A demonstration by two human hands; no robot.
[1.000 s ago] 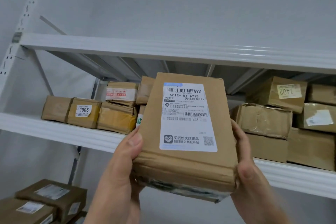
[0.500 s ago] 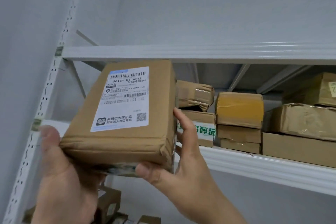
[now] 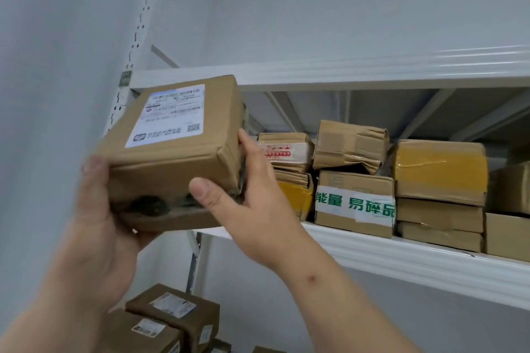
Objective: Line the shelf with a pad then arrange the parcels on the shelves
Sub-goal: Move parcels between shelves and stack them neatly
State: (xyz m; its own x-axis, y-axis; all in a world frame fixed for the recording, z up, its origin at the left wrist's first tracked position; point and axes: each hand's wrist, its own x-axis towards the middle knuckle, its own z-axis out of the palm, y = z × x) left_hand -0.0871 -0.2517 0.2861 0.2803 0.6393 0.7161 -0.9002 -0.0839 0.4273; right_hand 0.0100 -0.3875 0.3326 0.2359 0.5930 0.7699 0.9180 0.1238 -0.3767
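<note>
Both hands hold one brown cardboard parcel (image 3: 172, 149) up in the air at the left end of the white metal shelf (image 3: 401, 252), in front of the slotted upright post (image 3: 134, 46). The parcel is tilted, its top face with the white shipping label (image 3: 169, 116) turned toward the camera, the print blurred. The left hand (image 3: 97, 226) is grasping the parcel at its near left corner: the thumb lies on the front edge and the fingers curl underneath. The right hand (image 3: 246, 198) is grasping the opposite side, thumb pressed on the near face and fingers reaching up along the right-hand face. Whether the parcel's underside touches the shelf cannot be told; it covers the shelf's left end.

On the shelf, to the right of the held parcel, other parcels stand packed close: a box with a red-printed white tape band (image 3: 284, 149) on top of one with yellow tape (image 3: 295, 195), then a crumpled box (image 3: 350, 146) resting on a box with green characters on white tape (image 3: 355, 203), then a yellow-taped box (image 3: 438, 169) stacked on two flatter ones. A second white shelf beam (image 3: 344, 73) runs above them. Below the shelf, beneath the left hand, more labelled boxes (image 3: 172, 312) lie lower down
</note>
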